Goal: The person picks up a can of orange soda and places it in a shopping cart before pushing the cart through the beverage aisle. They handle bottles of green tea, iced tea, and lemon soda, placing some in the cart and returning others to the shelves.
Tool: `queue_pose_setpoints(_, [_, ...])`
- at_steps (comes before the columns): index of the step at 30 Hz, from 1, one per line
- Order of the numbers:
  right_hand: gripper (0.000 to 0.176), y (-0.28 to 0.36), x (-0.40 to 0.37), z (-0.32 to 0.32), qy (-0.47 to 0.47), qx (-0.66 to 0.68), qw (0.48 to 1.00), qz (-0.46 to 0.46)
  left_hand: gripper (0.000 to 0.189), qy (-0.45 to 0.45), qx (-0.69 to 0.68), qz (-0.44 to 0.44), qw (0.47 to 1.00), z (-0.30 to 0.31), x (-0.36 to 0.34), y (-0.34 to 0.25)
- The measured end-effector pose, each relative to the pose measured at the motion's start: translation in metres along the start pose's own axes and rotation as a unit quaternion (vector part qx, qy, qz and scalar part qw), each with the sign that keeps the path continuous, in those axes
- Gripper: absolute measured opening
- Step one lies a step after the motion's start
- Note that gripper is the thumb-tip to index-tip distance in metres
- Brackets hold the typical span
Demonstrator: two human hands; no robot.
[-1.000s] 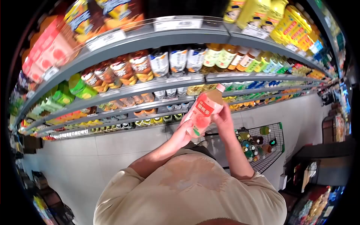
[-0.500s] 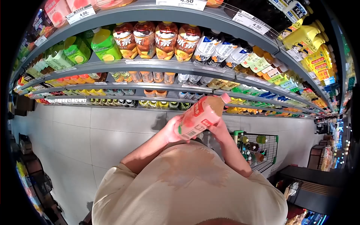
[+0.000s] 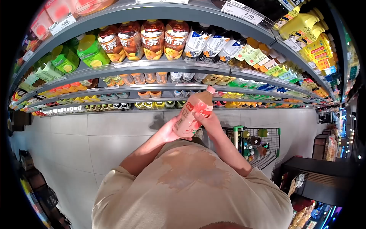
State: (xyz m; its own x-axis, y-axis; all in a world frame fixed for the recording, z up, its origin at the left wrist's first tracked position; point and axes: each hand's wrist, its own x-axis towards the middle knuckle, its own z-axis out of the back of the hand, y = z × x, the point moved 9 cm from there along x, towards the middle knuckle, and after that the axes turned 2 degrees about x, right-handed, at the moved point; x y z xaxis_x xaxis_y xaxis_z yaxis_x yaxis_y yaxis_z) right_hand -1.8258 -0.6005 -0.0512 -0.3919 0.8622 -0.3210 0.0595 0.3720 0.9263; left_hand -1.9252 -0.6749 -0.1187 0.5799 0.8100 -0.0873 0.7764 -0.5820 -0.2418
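I read "4.50" on a white price tag (image 3: 242, 8) clipped to the top shelf edge (image 3: 183, 13). A second tag (image 3: 63, 23), further left, appears to read "4.00" but is blurred. The brown tea bottles (image 3: 152, 38) carry large white characters, "冰茶". The pink bottle (image 3: 190, 114) has a red label with white characters that are too small to read.

Glossy plastic bottle (image 3: 191, 112), matt cloth shirt (image 3: 190, 183), wire-metal cart (image 3: 263, 147).

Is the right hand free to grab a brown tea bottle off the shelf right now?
Probably not yet: the right hand grips the pink bottle together with the left hand. Nothing blocks the tea bottles, though.
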Motion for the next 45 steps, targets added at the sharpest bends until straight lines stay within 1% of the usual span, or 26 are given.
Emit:
queue_pose_setpoints(1, [0.056, -0.009, 0.0, 0.006, -0.005, -0.027, 1.0, -0.011, 0.063, 0.0, -0.001, 0.007, 1.0, 0.002, -0.003, 0.001])
queue_pose_setpoints(3, [0.054, -0.018, -0.001, 0.027, -0.028, -0.028, 0.999, 0.015, 0.059, -0.089, 0.146, -0.068, 0.983, 0.019, -0.004, -0.014])
queue_pose_setpoints(4, [0.054, -0.034, -0.002, 0.037, -0.043, 0.03, 0.997, -0.053, 0.059, -0.145, 0.21, -0.118, 0.96, 0.042, -0.005, -0.021])
queue_pose_setpoints(5, [0.055, -0.051, -0.004, 0.044, -0.054, 0.09, 0.987, -0.119, 0.059, -0.141, 0.214, -0.108, 0.961, 0.052, -0.001, -0.021])
queue_pose_setpoints(7, [0.055, -0.08, -0.008, 0.061, -0.055, 0.15, 0.976, -0.151, 0.063, -0.118, 0.448, -0.117, 0.878, 0.057, -0.001, -0.031])
queue_pose_setpoints(9, [0.057, -0.122, -0.012, 0.07, 0.019, 0.178, 0.969, -0.173, 0.063, -0.112, 0.446, -0.053, 0.887, 0.063, 0.0, -0.024])
queue_pose_setpoints(12, [0.053, -0.156, -0.018, 0.084, 0.004, 0.174, 0.965, -0.197, 0.062, -0.111, 0.45, 0.022, 0.886, 0.083, 0.007, -0.01])
queue_pose_setpoints(14, [0.045, -0.173, -0.014, 0.092, -0.025, 0.169, 0.964, -0.206, 0.062, -0.272, 0.404, 0.085, 0.869, 0.117, -0.001, -0.004])
queue_pose_setpoints(17, [0.038, -0.217, 0.015, 0.12, -0.062, 0.147, 0.964, -0.214, 0.052, -0.379, 0.483, -0.046, 0.788, 0.219, -0.018, -0.003])
queue_pose_setpoints(18, [0.032, -0.239, 0.027, 0.135, -0.097, 0.163, 0.958, -0.214, 0.045, -0.412, 0.544, -0.026, 0.73, 0.227, -0.032, -0.007])
queue_pose_setpoints(19, [0.032, -0.25, 0.04, 0.144, -0.093, 0.164, 0.959, -0.212, 0.044, -0.389, 0.649, 0.005, 0.654, 0.232, -0.042, -0.007])
queue_pose_setpoints(20, [0.031, -0.258, 0.052, 0.163, -0.132, 0.11, 0.963, -0.208, 0.048, -0.4, 0.679, 0.061, 0.612, 0.238, -0.058, -0.003])
queue_pose_setpoints(22, [0.028, -0.277, 0.079, 0.201, -0.188, -0.004, 0.967, -0.174, 0.052, -0.398, 0.69, 0.152, 0.585, 0.257, -0.096, 0.01])
queue_pose_setpoints(23, [0.03, -0.265, 0.086, 0.211, -0.24, 0.014, 0.96, -0.143, 0.052, -0.409, 0.686, 0.19, 0.571, 0.259, -0.116, 0.014])
queue_pose_setpoints(25, [0.048, -0.296, 0.127, 0.255, -0.244, -0.124, 0.961, -0.049, 0.049, -0.434, 0.673, 0.242, 0.548, 0.274, -0.16, 0.022])
queue_pose_setpoints(27, [0.069, -0.317, 0.151, 0.287, -0.311, -0.186, 0.93, -0.056, 0.045, -0.465, 0.661, 0.24, 0.537, 0.286, -0.207, 0.03])
queue_pose_setpoints(28, [0.073, -0.298, 0.158, 0.285, -0.307, -0.183, 0.933, -0.04, 0.042, -0.481, 0.676, 0.237, 0.506, 0.284, -0.226, 0.032])
queue_pose_setpoints(29, [0.077, -0.279, 0.163, 0.283, -0.302, -0.181, 0.935, -0.025, 0.04, -0.498, 0.665, 0.236, 0.505, 0.292, -0.249, 0.04])
queue_pose_setpoints(30, [0.074, -0.27, 0.168, 0.286, -0.34, -0.186, 0.92, 0.053, 0.04, -0.511, 0.64, 0.249, 0.517, 0.296, -0.27, 0.049])
queue_pose_setpoints(31, [0.073, -0.238, 0.168, 0.272, -0.325, -0.128, 0.928, 0.126, 0.041, -0.54, 0.581, 0.262, 0.549, 0.329, -0.306, 0.069])
queue_pose_setpoints(33, [0.069, -0.226, 0.177, 0.272, -0.361, -0.092, 0.914, 0.161, 0.041, -0.546, 0.567, 0.303, 0.537, 0.324, -0.334, 0.086])
queue_pose_setpoints(35, [0.067, -0.218, 0.181, 0.266, -0.368, -0.018, 0.919, 0.14, 0.041, -0.576, 0.46, 0.348, 0.579, 0.283, -0.333, 0.096])
queue_pose_setpoints(36, [0.068, -0.216, 0.178, 0.262, -0.407, 0.003, 0.901, 0.154, 0.041, -0.576, 0.465, 0.354, 0.572, 0.279, -0.336, 0.093])
queue_pose_setpoints(39, [0.072, -0.219, 0.182, 0.26, -0.433, 0.041, 0.887, 0.157, 0.04, -0.408, 0.619, 0.345, 0.575, 0.275, -0.319, 0.104])
queue_pose_setpoints(42, [0.075, -0.233, 0.194, 0.263, -0.467, -0.028, 0.876, 0.113, 0.04, -0.385, 0.624, 0.327, 0.596, 0.264, -0.302, 0.094])
queue_pose_setpoints(45, [0.078, -0.249, 0.207, 0.263, -0.509, -0.076, 0.851, 0.106, 0.038, -0.572, 0.474, 0.331, 0.581, 0.252, -0.301, 0.064])
